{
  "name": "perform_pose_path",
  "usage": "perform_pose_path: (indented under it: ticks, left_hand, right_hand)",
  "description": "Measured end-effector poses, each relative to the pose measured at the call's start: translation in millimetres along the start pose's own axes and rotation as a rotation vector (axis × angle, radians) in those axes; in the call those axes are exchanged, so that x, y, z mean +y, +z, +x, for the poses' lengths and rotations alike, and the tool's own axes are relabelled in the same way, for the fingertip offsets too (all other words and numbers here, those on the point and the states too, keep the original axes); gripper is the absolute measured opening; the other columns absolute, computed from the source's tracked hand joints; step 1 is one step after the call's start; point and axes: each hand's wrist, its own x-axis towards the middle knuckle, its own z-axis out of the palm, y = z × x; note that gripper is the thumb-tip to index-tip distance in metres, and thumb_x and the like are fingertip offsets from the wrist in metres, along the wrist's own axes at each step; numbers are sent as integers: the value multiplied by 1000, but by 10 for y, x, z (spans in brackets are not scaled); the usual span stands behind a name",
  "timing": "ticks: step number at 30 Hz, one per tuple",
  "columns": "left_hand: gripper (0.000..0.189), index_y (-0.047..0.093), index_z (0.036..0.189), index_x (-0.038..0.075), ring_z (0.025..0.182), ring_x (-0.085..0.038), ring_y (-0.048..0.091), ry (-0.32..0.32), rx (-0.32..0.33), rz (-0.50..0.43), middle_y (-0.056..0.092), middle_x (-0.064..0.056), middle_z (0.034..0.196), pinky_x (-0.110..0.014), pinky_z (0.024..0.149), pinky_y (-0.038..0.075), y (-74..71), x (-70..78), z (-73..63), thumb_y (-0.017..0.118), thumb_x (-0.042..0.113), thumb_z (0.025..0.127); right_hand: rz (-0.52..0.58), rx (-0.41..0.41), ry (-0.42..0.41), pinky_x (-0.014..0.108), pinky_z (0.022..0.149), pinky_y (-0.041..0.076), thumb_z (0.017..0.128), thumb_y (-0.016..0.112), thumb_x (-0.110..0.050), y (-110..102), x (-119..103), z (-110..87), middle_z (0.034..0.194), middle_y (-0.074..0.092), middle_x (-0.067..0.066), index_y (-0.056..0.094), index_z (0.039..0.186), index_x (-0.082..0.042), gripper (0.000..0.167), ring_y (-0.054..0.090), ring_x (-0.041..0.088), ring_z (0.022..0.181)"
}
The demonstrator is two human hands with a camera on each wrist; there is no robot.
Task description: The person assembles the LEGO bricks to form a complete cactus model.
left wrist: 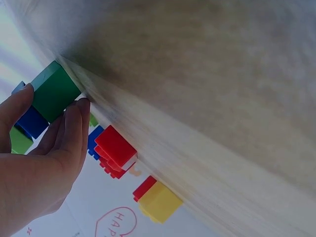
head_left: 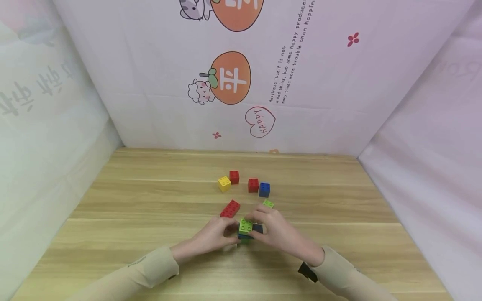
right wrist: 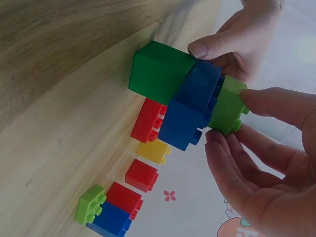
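A white printed sheet (head_left: pixel 162 62) rises behind a wood-grained desk (head_left: pixel 150 188). Over the desk reach two pale sleeves (head_left: pixel 147 267). The left grip (head_left: pixel 214 235) comes at a small stack from its left, thumb and fingers pinching the dark green block (right wrist: pixel 160 69) at the base. The right grip (head_left: pixel 278 232), on the stack's right, pinches the lime block (right wrist: pixel 228 103) on top between its fingertips. So the stack lies between the two, at the near middle of the desk. Its longest part, the blue brick (right wrist: pixel 190 101), sits on the green and juts past it to the right; the lime sits over the blue's studs, though whether fully pressed down I cannot tell.

Beyond the left grip lies a long red brick (head_left: pixel 230 208). Smaller blocks lie farther back: one yellow (head_left: pixel 224 184), two red (head_left: pixel 234 177) (head_left: pixel 253 185), one blue (head_left: pixel 264 189) just beside the second red. A second lime (head_left: pixel 268 203) lies just beyond the right grip.
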Motion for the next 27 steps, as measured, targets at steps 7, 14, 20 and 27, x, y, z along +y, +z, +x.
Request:
perform_pose_path:
  ticks: [7,14,20,27]
  left_hand:
    - [33,70,113,7,100,-18,69,-5,1,-6,75,-6,111,-30,88,58,4,6,-5,78,19,84]
    - [32,70,113,7,99,-17,69,-4,-2,-16,75,-5,111,-28,87,58,6,-2,-4,78,19,84]
    - [33,70,114,7,100,-17,69,0,-5,-18,75,-5,112,-29,88,58,2,6,-1,78,19,84]
    - [33,70,115,7,100,-16,68,-3,-10,-10,74,-5,113,-28,88,57,-10,22,-6,78,18,85]
  right_hand:
    - [-2,-21,-5,22,81,59,82,80,-13,4,17,7,106,68,2,71,110,-9,30,65,13,94]
    - [-3,-40,-34,20,79,57,83,78,-9,7,50,9,105,69,3,71,111,-8,30,63,12,93]
    - [11,-63,-21,21,79,58,83,78,-9,4,65,18,105,69,4,71,112,-8,30,64,15,94]
    - [35,-71,-8,26,81,59,83,78,-10,7,65,28,107,69,4,71,113,-8,30,67,20,95]
